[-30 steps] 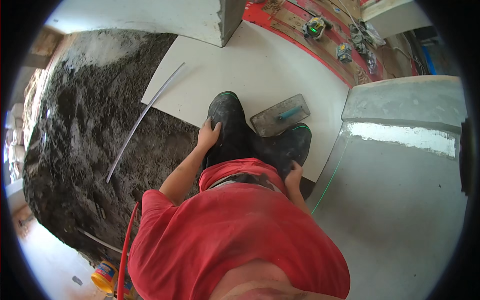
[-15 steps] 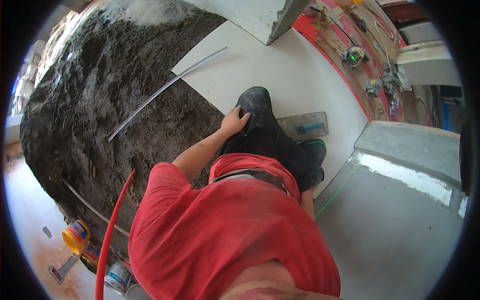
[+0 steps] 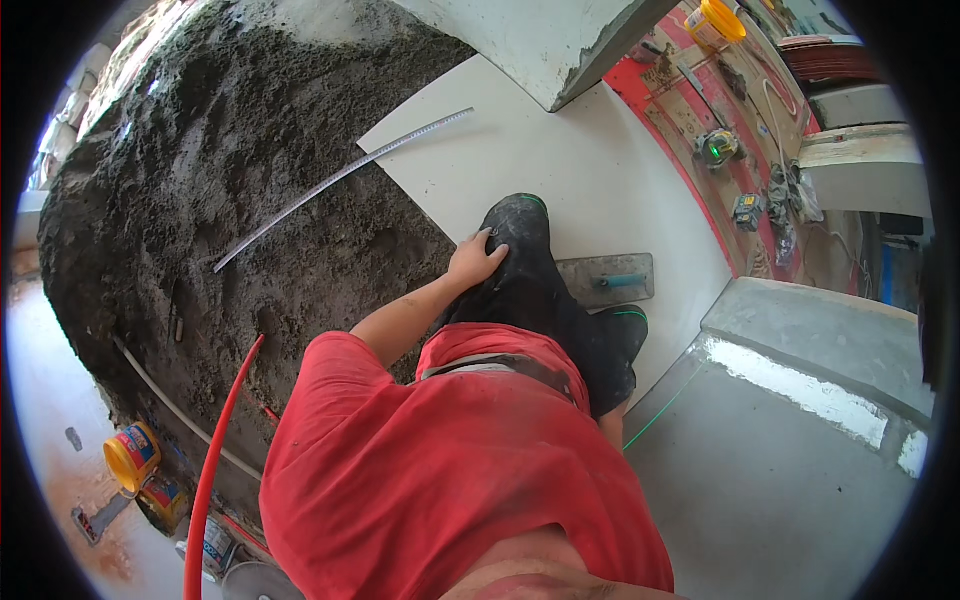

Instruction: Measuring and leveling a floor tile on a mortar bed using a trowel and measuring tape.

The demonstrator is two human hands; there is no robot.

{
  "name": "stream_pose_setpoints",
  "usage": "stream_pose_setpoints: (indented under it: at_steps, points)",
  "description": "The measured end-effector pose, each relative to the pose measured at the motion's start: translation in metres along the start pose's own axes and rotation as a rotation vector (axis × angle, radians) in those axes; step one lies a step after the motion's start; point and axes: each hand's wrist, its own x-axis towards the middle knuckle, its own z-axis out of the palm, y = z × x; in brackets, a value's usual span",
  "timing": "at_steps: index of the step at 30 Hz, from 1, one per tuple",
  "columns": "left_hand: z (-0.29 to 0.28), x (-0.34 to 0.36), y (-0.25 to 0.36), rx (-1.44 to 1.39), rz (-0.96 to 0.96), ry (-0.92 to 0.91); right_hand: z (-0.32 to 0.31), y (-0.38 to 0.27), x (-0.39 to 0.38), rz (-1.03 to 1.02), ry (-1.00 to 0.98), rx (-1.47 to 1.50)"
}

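Note:
My left hand point(image 3: 478, 260) rests on my bent left knee in dark trousers, its fingers spread over the cloth and holding nothing. Of my right arm only a short stretch of forearm point(image 3: 612, 425) shows beside the right knee; the hand's fingers are hidden. Just beyond my knees a flat rectangular trowel point(image 3: 608, 280) with a teal handle lies on a large pale tile point(image 3: 590, 150). A long silvery straightedge point(image 3: 345, 173) spans from the dark wet mortar point(image 3: 270, 180) onto the tile's left corner.
A pale block point(image 3: 545, 45) juts over the tile's far edge. On red-striped boards at right sit a green-lit laser level point(image 3: 719, 148) and a battery pack point(image 3: 747, 211). Grey stepped concrete point(image 3: 780, 470) lies right. A red hose point(image 3: 222, 440) and yellow buckets point(image 3: 132, 457) are at lower left.
The view has shifted slightly, so the tile and my knees sit lower in the picture. My left hand stays on the knee, and the trowel and straightedge lie as before.

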Motion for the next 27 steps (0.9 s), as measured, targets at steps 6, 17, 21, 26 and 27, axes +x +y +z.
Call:
stream_pose_setpoints:
  at_steps: [6,17,21,26,27]
  points:
    - [0.003,0.007,0.005,-0.019,-0.011,-0.034,0.002,-0.011,-0.008,0.028,0.008,0.083]
    - [-0.003,0.004,0.014,-0.016,-0.008,-0.024,-0.03,-0.062,0.0,-0.101,-0.048,0.088]
    - [-0.007,0.001,0.016,0.003,-0.031,-0.033,-0.026,-0.048,-0.009,-0.16,-0.057,0.124]
    - [-0.002,0.001,0.019,0.017,-0.003,-0.046,-0.033,-0.072,-0.018,-0.108,0.018,0.16]
    - [-0.004,0.0,0.018,0.019,-0.007,-0.043,-0.034,-0.078,-0.017,-0.081,0.04,0.179]
